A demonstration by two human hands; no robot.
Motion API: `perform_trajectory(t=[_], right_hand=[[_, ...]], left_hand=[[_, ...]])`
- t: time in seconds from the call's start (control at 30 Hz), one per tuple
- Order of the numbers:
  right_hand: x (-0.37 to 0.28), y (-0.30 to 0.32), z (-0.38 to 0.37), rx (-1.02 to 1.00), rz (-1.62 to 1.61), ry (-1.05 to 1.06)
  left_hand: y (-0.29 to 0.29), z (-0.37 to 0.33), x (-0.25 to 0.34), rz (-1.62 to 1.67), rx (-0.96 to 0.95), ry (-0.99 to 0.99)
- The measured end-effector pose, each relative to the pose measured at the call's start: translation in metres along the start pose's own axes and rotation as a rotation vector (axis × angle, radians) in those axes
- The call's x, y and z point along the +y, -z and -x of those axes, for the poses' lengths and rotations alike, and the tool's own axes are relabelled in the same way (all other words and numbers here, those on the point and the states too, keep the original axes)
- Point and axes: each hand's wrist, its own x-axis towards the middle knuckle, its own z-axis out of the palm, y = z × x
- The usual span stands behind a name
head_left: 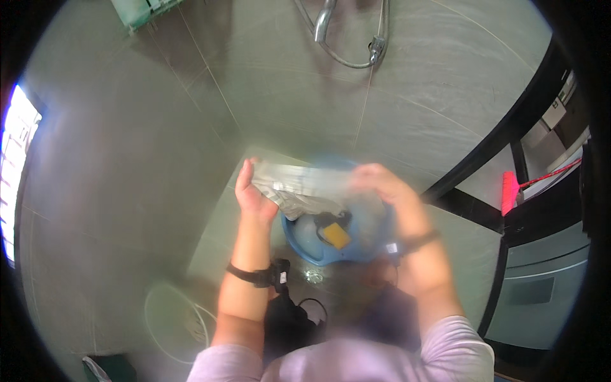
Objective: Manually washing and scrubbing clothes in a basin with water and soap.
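A crumpled whitish-grey sheet (296, 184) is stretched between my two hands above a blue basin (298, 245). Whether it is cloth or plastic, I cannot tell. My left hand (254, 194) grips one end, its thumb pointing up. At the other end my right hand (380, 181) is closed on the sheet, slightly smeared by motion. The sheet's lower part sags in folds over the basin. Inside the basin a yellow sponge (337, 235) rests by something dark (324, 221), partly hidden under the sheet. Cloudy pale contents fill the rest of the basin.
A pale see-through bucket (162, 325) stands on the floor at lower left. Against the tiled wall hang a shower hose and metal fitting (375, 51). A pink-headed broom (509, 193) leans near the black door frame (474, 210) at right. A floor drain (313, 275) lies before the basin.
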Motion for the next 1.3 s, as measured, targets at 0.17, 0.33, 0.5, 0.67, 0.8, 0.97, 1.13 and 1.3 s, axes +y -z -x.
perform_trajectory(t=[0.17, 0.33, 0.5, 0.67, 0.8, 0.97, 1.13, 1.3], right_hand=[[-0.004, -0.013, -0.003, 0.194, -0.898, 0.08], [-0.006, -0.135, -0.009, 0.45, 0.201, 0.628], [0.043, -0.063, -0.072, 1.034, 0.652, 0.331], [0.004, -0.147, -0.028, 1.063, 0.825, 0.754], [0.052, -0.064, -0.066, 1.058, 0.596, 0.286], [0.061, -0.078, -0.063, 1.006, 0.604, 0.295], [0.05, -0.086, -0.046, 0.946, 0.547, 0.186], [0.048, -0.125, -0.048, 0.737, 0.523, 0.403]], left_hand=[[-0.004, -0.001, -0.033, -0.07, 0.137, 0.046], [0.048, -0.019, -0.084, -0.128, 0.337, 0.398], [0.022, -0.029, -0.153, -0.637, 0.338, 0.35], [0.053, -0.015, -0.106, -0.293, -0.059, 0.483], [0.045, -0.017, -0.157, -0.478, 0.26, 0.483], [0.056, 0.014, -0.143, -0.093, -0.084, 0.297], [0.064, -0.003, -0.158, -0.197, -0.104, 0.563], [0.127, -0.023, -0.121, 0.193, -0.459, 0.595]])
